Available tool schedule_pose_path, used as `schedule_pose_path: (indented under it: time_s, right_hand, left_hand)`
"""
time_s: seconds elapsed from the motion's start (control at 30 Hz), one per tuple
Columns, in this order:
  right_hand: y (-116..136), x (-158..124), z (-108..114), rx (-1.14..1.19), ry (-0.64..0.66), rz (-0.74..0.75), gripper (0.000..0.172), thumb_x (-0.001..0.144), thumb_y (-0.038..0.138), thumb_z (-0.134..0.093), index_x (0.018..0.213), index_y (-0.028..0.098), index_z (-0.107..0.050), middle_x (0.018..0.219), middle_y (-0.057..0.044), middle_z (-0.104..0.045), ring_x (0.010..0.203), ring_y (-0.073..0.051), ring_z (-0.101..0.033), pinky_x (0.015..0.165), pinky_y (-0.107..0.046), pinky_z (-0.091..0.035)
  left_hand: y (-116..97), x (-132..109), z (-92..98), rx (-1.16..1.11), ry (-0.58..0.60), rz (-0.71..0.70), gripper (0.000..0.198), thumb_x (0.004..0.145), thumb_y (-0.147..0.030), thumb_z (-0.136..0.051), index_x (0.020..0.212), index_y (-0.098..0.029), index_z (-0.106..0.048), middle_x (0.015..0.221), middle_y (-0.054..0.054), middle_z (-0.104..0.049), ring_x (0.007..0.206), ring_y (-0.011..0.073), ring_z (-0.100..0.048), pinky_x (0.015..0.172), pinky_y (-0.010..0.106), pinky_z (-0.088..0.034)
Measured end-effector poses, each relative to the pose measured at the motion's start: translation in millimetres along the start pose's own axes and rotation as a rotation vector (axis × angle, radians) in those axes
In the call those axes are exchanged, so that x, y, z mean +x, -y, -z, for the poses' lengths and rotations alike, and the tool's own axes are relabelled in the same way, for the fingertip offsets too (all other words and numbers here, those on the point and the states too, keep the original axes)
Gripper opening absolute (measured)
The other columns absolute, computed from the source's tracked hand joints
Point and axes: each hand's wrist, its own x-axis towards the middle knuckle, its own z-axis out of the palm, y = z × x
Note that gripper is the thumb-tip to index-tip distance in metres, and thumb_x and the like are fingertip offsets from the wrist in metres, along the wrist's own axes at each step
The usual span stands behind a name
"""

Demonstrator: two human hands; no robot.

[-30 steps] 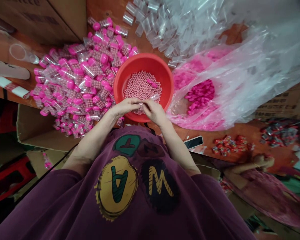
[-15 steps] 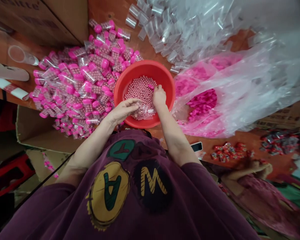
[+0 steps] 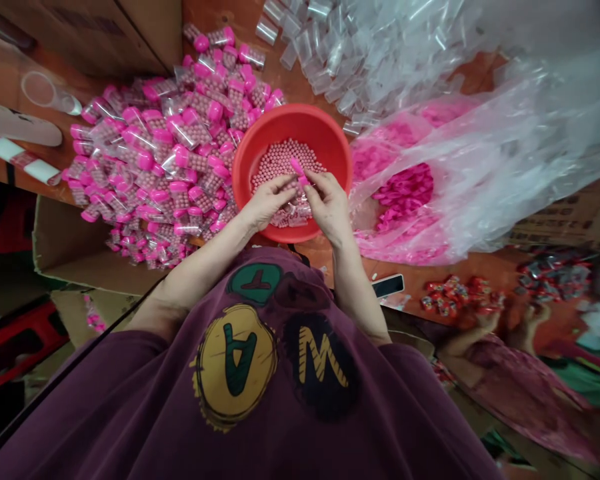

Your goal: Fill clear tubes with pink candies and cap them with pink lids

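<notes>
Pinching a single pink cap [image 3: 297,166] between thumb and fingertips, the right hand [image 3: 330,205] is closed narrowly on it just above the mouth of a clear tube [image 3: 291,213]. The left hand [image 3: 267,200] curls its fingers around that tube, which is filled with small pink beads and lies low between the two hands; how much of the tube the palm covers cannot be told. Both hands meet fingertip to fingertip over the near half of one red basin [image 3: 290,115], wrists bent inward and forearms running back to the purple shirt [image 3: 260,400]. The basin holds a loose bed of pink beads [image 3: 279,160], too many to count.

Left of the basin, touching its rim, lies a heap of capped tubes [image 3: 165,160], filled and pink-topped, well beyond counting. Behind the basin is a heap of empty tubes [image 3: 330,47], clear and uncapped. To the right, an open plastic bag [image 3: 505,147] holds a mass of loose pink caps [image 3: 405,193]. One phone [image 3: 387,285] lies on the wooden table [image 3: 230,20] near the right elbow. Farther right, a co-worker's hand [image 3: 485,321] rests beside a scatter of red-wrapped pieces [image 3: 450,297]. Cardboard boxes [image 3: 80,33] stand at the far left.
</notes>
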Motion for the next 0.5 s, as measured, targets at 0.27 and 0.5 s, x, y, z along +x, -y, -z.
schedule_pose_path:
  time_s: [0.27, 0.5]
  right_hand:
    - [29.3, -37.9, 3.3, -0.108, -0.096, 0.023, 0.036, 0.107, 0.054, -0.055, 0.119, 0.030, -0.079, 0.101, -0.006, -0.072, 0.094, -0.022, -0.067, 0.090, -0.043, -0.061]
    - [60.7, -70.6, -3.3, -0.202, -0.131, 0.102, 0.047, 0.112, 0.045, -0.037, 0.144, 0.027, -0.066, 0.122, -0.013, -0.065, 0.119, -0.029, -0.065, 0.109, -0.055, -0.058]
  left_hand:
    - [0.0, -31.6, -19.6, 0.018, 0.038, -0.023, 0.023, 0.090, -0.022, -0.080, 0.112, -0.018, -0.076, 0.085, -0.001, -0.071, 0.065, 0.0070, -0.055, 0.061, 0.021, -0.043]
    - [-6.2, -60.5, -44.4, 0.004, 0.009, -0.065, 0.008, 0.095, -0.022, -0.076, 0.099, -0.017, -0.071, 0.073, -0.004, -0.059, 0.060, 0.0056, -0.049, 0.058, 0.020, -0.040]
